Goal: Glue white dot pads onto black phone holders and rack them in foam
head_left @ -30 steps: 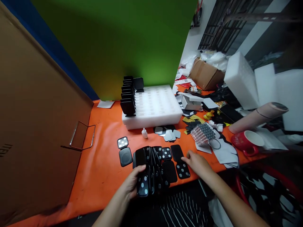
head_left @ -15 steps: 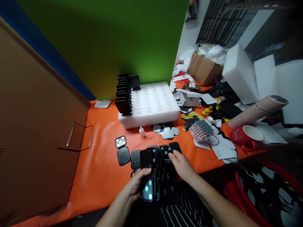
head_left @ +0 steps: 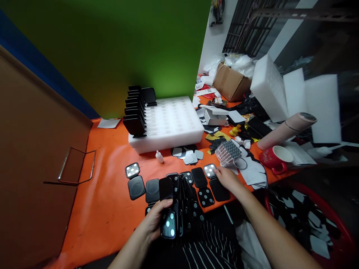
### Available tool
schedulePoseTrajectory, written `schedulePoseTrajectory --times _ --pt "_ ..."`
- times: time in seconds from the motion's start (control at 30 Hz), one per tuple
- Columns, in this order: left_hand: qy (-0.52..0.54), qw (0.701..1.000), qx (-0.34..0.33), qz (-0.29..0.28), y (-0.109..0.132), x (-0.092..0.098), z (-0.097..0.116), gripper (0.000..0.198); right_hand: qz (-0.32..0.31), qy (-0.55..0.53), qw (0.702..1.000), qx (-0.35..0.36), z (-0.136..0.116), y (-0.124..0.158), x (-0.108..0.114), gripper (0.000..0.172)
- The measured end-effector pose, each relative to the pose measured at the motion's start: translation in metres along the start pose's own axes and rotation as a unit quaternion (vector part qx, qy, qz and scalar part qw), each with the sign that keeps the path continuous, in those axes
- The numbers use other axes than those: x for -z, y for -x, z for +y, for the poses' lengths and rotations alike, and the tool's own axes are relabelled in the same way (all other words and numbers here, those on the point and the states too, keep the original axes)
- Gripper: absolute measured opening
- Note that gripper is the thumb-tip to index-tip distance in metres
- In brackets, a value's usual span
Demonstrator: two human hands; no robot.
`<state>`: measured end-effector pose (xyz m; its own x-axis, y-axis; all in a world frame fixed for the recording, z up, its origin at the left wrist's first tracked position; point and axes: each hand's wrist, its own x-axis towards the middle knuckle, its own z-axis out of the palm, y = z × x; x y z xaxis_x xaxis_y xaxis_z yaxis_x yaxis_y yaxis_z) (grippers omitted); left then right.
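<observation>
My left hand [head_left: 155, 220] is closed around a fanned stack of black hinged cases [head_left: 179, 203] with shiny round dots, held at the near edge of the orange table [head_left: 112, 194]. My right hand [head_left: 227, 178] rests on the table with its fingers on an opened case [head_left: 214, 179] whose dotted half faces up. More opened black cases [head_left: 202, 186] lie in a row between the hands, and another one [head_left: 134, 179] sits further left. A white foam tray [head_left: 171, 125] at the back holds a row of upright black cases [head_left: 134, 112].
A small white dropper bottle [head_left: 159, 157] and loose silver plates [head_left: 188, 156] lie before the foam tray. A red mug [head_left: 276, 158], a cardboard tube [head_left: 286, 130], foam blocks [head_left: 269, 87] and clutter crowd the right. A brown cardboard panel [head_left: 33, 164] with a wire handle stands left.
My right hand moved from the middle of the case stack out to the right and set an opened case down on the table. The left hand kept hold of the stack.
</observation>
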<state>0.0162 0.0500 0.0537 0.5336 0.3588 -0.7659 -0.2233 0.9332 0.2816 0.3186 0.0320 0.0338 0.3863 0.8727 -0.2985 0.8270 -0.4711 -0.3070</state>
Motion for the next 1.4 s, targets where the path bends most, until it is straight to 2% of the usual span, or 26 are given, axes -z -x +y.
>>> schedulePoseTrajectory --times 0.13,0.2,0.27,0.33,0.4,0.5,0.6,0.7,0.83,0.93,1.07,1.17,1.4 --pt "-0.020 1.000 -0.018 -0.005 0.000 -0.002 -0.003 0.018 0.060 0.015 0.998 -0.033 -0.009 0.019 0.006 0.030" --pt "-0.030 0.999 -0.027 -0.009 0.000 -0.002 -0.004 0.017 0.070 -0.059 0.996 -0.019 -0.023 0.038 0.006 0.032" --pt "-0.046 0.998 -0.031 -0.017 0.001 -0.001 -0.005 0.017 -0.006 -0.202 0.979 0.024 -0.043 0.062 -0.001 0.034" --pt "-0.066 0.997 -0.030 -0.026 0.003 -0.001 -0.005 0.020 -0.120 -0.342 0.928 0.091 -0.067 0.084 -0.013 0.032" --pt "-0.086 0.995 -0.032 -0.025 0.008 0.001 -0.005 0.023 -0.135 -0.410 0.895 0.112 -0.087 0.100 -0.027 0.030" --pt "-0.115 0.993 -0.036 -0.011 0.019 0.007 -0.004 0.029 -0.107 -0.438 0.888 0.093 -0.102 0.112 -0.043 0.029" --pt "-0.129 0.991 -0.030 0.003 0.033 0.023 -0.003 0.029 -0.104 -0.430 0.892 0.088 -0.102 0.113 -0.049 0.028" --pt "-0.105 0.992 -0.048 0.043 0.049 0.050 0.004 0.024 -0.085 -0.436 0.893 0.072 -0.098 0.107 -0.048 0.026" --pt "-0.074 0.981 -0.123 0.127 0.069 0.088 0.028 0.023 -0.085 -0.478 0.873 0.055 -0.098 0.093 -0.043 0.030" --pt "-0.094 0.969 -0.152 0.172 0.079 0.105 0.050 0.026 -0.112 -0.477 0.870 0.055 -0.108 0.087 -0.043 0.033" --pt "-0.166 0.949 -0.179 0.199 0.081 0.114 0.070 0.033 -0.141 -0.469 0.868 0.075 -0.125 0.084 -0.049 0.035" --pt "-0.217 0.935 -0.196 0.202 0.079 0.116 0.077 0.037 -0.142 -0.471 0.869 0.060 -0.134 0.082 -0.055 0.040" --pt "-0.252 0.921 -0.217 0.205 0.079 0.114 0.080 0.039 -0.183 -0.530 0.825 0.077 -0.144 0.081 -0.057 0.041"
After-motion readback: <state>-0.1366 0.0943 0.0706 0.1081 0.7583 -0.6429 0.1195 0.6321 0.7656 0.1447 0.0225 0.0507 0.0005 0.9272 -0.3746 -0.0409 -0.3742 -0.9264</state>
